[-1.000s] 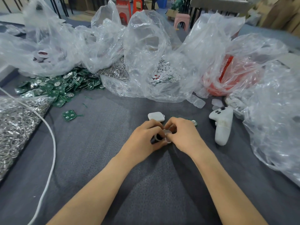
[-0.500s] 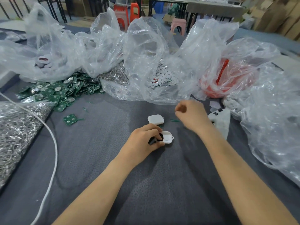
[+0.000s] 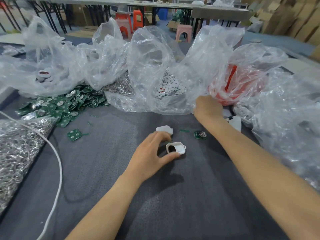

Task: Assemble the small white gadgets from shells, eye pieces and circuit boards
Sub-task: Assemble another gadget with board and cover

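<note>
My left hand (image 3: pixel 152 153) grips an open white shell (image 3: pixel 178 148) between thumb and fingers, hollow side up with a dark piece inside, just above the grey cloth. A second white shell (image 3: pixel 164 129) lies closed side up just beyond it. One green circuit board with a coin cell (image 3: pixel 200 134) rests to the right of the shells. My right hand (image 3: pixel 207 108) is stretched far forward to the edge of the clear plastic bags, knuckles toward me. Its fingers are hidden, so I cannot tell whether it holds anything. A bag of small white round pieces (image 3: pixel 170 87) lies behind.
A heap of green circuit boards (image 3: pixel 60 104) lies at the back left, with one loose board (image 3: pixel 74 134) nearer. A bag of metal rings (image 3: pixel 17 149) and a white cable (image 3: pixel 58 161) fill the left side. A white handheld tool (image 3: pixel 235 122) peeks out behind my right forearm. Crumpled plastic bags (image 3: pixel 285 118) crowd the right.
My right hand left the shell and reached forward and right to the plastic bags. My left hand stays on the open shell. The view has tilted upward.
</note>
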A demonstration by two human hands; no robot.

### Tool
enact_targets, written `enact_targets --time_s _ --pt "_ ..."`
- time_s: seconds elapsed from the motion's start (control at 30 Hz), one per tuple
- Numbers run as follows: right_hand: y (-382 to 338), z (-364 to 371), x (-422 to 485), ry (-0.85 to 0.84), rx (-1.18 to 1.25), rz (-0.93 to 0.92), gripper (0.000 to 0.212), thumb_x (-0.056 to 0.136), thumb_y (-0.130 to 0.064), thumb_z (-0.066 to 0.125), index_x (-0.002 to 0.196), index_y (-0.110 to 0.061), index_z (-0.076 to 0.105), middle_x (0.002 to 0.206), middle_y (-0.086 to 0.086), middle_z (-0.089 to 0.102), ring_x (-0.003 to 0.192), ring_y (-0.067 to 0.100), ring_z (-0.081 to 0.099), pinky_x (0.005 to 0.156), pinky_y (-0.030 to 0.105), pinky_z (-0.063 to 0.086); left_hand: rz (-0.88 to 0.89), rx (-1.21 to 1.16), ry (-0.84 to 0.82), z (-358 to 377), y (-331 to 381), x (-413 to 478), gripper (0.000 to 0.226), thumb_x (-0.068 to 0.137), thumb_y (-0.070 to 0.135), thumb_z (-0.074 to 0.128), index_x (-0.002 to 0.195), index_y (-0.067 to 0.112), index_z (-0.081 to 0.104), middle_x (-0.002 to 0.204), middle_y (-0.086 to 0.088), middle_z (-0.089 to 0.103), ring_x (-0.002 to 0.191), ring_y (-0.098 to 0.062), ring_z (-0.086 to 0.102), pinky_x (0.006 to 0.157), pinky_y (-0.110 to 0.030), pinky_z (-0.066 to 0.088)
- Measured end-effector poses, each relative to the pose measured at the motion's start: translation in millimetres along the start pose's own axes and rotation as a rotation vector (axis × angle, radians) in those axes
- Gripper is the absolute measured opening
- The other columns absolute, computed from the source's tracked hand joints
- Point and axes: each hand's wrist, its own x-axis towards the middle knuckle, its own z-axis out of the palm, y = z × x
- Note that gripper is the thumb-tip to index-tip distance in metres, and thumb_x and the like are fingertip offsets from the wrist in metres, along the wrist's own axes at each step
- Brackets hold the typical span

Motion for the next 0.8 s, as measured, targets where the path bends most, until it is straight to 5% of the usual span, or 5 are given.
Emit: enact_targets --time_s 0.13,0.23,0.53,0.67,0.8 --pt "-16.7 -16.5 -56.2 -0.011 0.946 0.082 0.014 0.076 -0.013 0.058 0.082 -0.022 0.067 0.076 -0.008 0.067 0.067 0.012 0.064 0.055 0.022 0.047 -0.149 -0.320 0.240 -8.9 -0.1 1.1 0.026 0.085 0.020 0.071 0.101 0.035 0.057 0.095 0.009 0.069 0.083 -0.006 0.065 0.077 -0.014 0.048" --pt "-32.9 -4.7 -101.5 -0.133 1.346 0.071 0.016 0.080 -0.002 0.062 0.080 -0.014 0.071 0.067 -0.003 0.070 0.050 0.002 0.056 0.046 0.014 0.041 -0.121 -0.359 0.194 -10.8 1.7 2.5 0.027 0.089 0.012 0.065 0.107 0.033 0.060 0.092 0.011 0.071 0.084 -0.004 0.067 0.076 -0.010 0.046" --pt "-34.5 11.1 -122.6 -0.101 1.439 -0.007 0.030 0.087 0.007 0.057 0.107 -0.012 0.069 0.078 0.000 0.073 0.076 0.017 0.071 0.074 0.024 0.056 -0.146 -0.363 0.057 -8.2 3.5 5.0 0.015 0.087 0.012 0.067 0.091 0.026 0.070 0.080 0.011 0.073 0.073 -0.001 0.068 0.070 -0.011 0.048" --pt "-35.3 9.3 -122.9 -0.057 1.446 0.024 0.013 0.086 -0.006 0.066 0.092 -0.016 0.059 0.078 -0.002 0.074 0.075 0.015 0.069 0.066 0.018 0.049 -0.176 -0.400 0.079 -8.0 3.0 5.4 0.018 0.085 0.011 0.071 0.092 0.027 0.067 0.083 0.006 0.074 0.075 -0.013 0.070 0.071 -0.019 0.053" --pt "-35.2 8.7 -122.5 -0.078 1.520 0.024 0.008 0.086 -0.004 0.067 0.089 -0.009 0.061 0.082 0.008 0.073 0.072 0.015 0.067 0.061 0.020 0.050 -0.169 -0.395 0.073 -7.0 1.9 5.7 0.021 0.085 0.007 0.070 0.090 0.027 0.068 0.081 0.008 0.073 0.069 -0.007 0.066 0.064 -0.014 0.048"
